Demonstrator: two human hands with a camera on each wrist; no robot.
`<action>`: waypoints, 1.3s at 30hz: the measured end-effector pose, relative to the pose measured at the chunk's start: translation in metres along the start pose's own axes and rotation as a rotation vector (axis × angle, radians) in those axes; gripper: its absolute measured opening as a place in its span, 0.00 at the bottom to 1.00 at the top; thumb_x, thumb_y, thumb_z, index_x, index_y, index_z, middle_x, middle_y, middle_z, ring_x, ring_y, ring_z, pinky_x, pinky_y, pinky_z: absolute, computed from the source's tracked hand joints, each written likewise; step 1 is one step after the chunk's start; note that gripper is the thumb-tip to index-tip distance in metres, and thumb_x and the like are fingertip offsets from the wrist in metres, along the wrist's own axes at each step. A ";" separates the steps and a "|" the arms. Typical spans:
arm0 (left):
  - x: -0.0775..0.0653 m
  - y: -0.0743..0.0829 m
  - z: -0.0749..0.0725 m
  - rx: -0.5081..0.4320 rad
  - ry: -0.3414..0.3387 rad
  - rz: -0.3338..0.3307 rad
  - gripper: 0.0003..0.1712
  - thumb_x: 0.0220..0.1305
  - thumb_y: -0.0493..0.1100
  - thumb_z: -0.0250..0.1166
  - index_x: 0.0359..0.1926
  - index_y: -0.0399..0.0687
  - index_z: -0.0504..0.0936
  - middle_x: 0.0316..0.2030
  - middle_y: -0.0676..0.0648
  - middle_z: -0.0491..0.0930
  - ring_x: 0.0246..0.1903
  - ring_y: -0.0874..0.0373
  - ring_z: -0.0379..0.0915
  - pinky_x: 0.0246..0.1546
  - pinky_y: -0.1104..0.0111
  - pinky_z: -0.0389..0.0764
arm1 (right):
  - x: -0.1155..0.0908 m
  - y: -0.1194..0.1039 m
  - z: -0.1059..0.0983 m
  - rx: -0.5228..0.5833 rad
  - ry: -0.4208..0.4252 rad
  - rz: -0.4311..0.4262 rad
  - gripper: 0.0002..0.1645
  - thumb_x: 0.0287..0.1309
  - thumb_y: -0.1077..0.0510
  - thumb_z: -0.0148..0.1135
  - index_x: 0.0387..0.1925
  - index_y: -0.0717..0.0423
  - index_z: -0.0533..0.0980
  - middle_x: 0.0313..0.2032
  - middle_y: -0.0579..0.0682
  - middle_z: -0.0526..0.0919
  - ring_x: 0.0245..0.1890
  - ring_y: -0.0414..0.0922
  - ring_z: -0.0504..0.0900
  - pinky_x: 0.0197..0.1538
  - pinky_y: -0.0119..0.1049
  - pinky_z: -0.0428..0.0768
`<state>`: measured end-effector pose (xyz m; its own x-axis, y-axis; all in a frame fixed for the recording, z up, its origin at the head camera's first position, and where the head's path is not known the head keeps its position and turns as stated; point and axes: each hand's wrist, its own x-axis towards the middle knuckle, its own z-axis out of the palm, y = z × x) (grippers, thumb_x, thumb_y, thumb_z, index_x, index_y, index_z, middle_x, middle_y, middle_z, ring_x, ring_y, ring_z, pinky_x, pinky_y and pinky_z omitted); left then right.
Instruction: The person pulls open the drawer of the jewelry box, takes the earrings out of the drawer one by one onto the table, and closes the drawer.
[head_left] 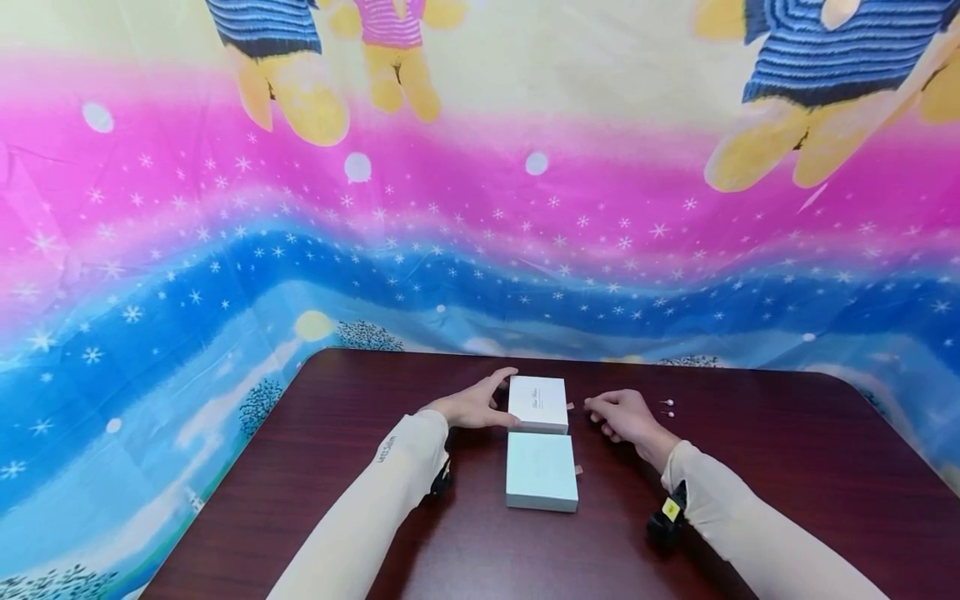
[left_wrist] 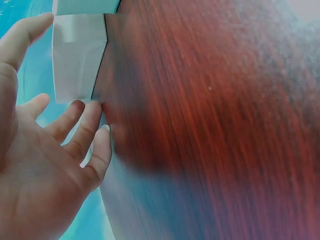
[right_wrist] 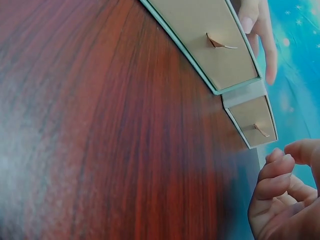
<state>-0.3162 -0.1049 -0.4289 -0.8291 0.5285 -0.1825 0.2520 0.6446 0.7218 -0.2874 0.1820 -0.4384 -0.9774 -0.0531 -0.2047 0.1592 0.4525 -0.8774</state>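
My left hand (head_left: 476, 405) spans the left side of a white drawer-style box (head_left: 538, 400) with printed lettering. Its thumb is at the near corner and its fingers (left_wrist: 75, 112) at the far one, gripping the box. A small pull ribbon (right_wrist: 258, 131) sticks out of the box's right face. Just right of that ribbon is my right hand (head_left: 624, 414), fingers curled, with nothing visible between them. Directly in front of the white box lies a larger mint-green box (head_left: 542, 469), with its own brown ribbon tab (right_wrist: 218, 42) on the right face.
Two small pearl-like studs with thin pins, one farther back (head_left: 668, 402) and one nearer (head_left: 669, 414), lie right of my right hand. The dark wood table (head_left: 480, 550) ends behind the white box at a printed fabric backdrop (head_left: 480, 250).
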 end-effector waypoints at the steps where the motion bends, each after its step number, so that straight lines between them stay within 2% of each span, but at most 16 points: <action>1: 0.000 0.000 0.000 -0.002 0.004 0.001 0.54 0.64 0.53 0.69 0.81 0.57 0.46 0.74 0.41 0.60 0.55 0.48 0.72 0.60 0.54 0.73 | 0.000 0.000 -0.001 -0.003 0.000 -0.005 0.19 0.72 0.53 0.57 0.46 0.67 0.81 0.25 0.46 0.78 0.21 0.41 0.71 0.27 0.35 0.73; 6: -0.003 0.000 -0.001 0.005 0.043 0.003 0.52 0.64 0.54 0.69 0.80 0.58 0.49 0.72 0.40 0.63 0.52 0.50 0.75 0.57 0.54 0.75 | -0.003 0.000 -0.004 -0.016 -0.003 -0.028 0.19 0.73 0.53 0.57 0.47 0.67 0.81 0.27 0.47 0.79 0.21 0.41 0.71 0.27 0.36 0.73; 18: -0.013 -0.001 -0.006 0.040 0.130 0.011 0.44 0.68 0.53 0.66 0.78 0.55 0.56 0.70 0.41 0.68 0.55 0.47 0.76 0.60 0.51 0.75 | -0.010 -0.004 -0.006 -0.080 0.012 -0.109 0.19 0.73 0.54 0.56 0.47 0.66 0.83 0.32 0.53 0.81 0.21 0.42 0.71 0.26 0.38 0.72; 25: -0.017 -0.005 -0.004 0.096 0.150 0.048 0.40 0.69 0.50 0.65 0.77 0.51 0.59 0.68 0.40 0.70 0.55 0.47 0.77 0.60 0.52 0.75 | -0.015 -0.002 -0.005 -0.110 0.015 -0.147 0.19 0.73 0.54 0.56 0.47 0.67 0.83 0.33 0.54 0.81 0.21 0.43 0.72 0.30 0.39 0.73; 33: -0.026 -0.005 -0.004 0.098 0.172 0.056 0.38 0.70 0.49 0.65 0.76 0.52 0.61 0.68 0.41 0.70 0.55 0.48 0.75 0.60 0.52 0.74 | -0.018 -0.001 -0.003 -0.151 0.030 -0.198 0.17 0.72 0.55 0.57 0.47 0.66 0.83 0.33 0.58 0.83 0.21 0.44 0.73 0.29 0.39 0.74; 39: -0.032 -0.006 -0.003 0.100 0.177 0.072 0.36 0.69 0.49 0.65 0.74 0.51 0.64 0.67 0.42 0.71 0.56 0.48 0.75 0.60 0.52 0.74 | -0.020 -0.001 -0.001 -0.222 0.054 -0.218 0.15 0.71 0.55 0.58 0.44 0.63 0.84 0.29 0.56 0.83 0.22 0.44 0.75 0.28 0.38 0.74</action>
<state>-0.2929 -0.1272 -0.4256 -0.8794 0.4760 -0.0064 0.3550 0.6646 0.6575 -0.2683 0.1836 -0.4328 -0.9920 -0.1259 0.0065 -0.0837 0.6191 -0.7808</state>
